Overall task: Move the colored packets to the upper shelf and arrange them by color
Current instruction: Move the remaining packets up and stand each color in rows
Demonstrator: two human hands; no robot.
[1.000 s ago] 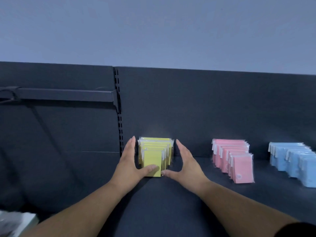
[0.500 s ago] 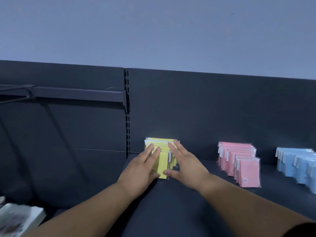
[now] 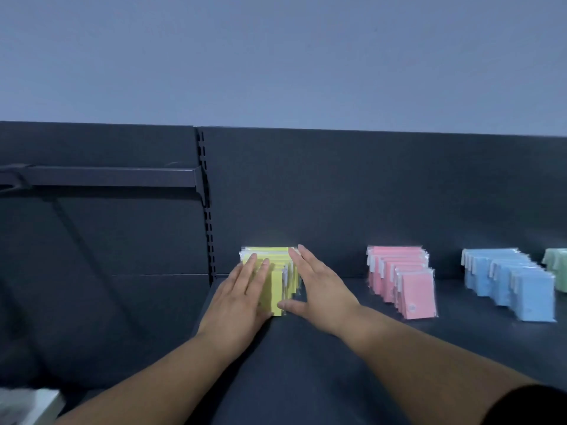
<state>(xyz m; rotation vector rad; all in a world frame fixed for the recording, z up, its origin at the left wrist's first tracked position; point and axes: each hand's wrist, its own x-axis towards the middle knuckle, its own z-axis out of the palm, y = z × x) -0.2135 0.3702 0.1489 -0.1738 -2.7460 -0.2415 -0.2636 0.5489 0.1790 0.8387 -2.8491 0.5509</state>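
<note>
A row of yellow packets (image 3: 276,286) leans back on the dark upper shelf (image 3: 337,348) near its left end. My left hand (image 3: 239,299) lies flat with straight fingers on the row's left side. My right hand (image 3: 322,289) presses its right side with straight fingers, and its thumb touches the front packet's lower corner. To the right stand a row of pink packets (image 3: 405,280), then a row of blue packets (image 3: 512,283). Green packets (image 3: 558,268) show at the right edge, cut off by the frame.
The shelf's dark back panel (image 3: 368,194) rises behind the rows. A slotted upright (image 3: 206,210) and a horizontal bar (image 3: 107,176) stand at the left, where the shelf ends. A white object (image 3: 27,406) lies at the lower left corner.
Both hands moved from cupping the yellow row's sides to lying flat against it, fingers straight. The view shifted right, bringing green packets into sight.
</note>
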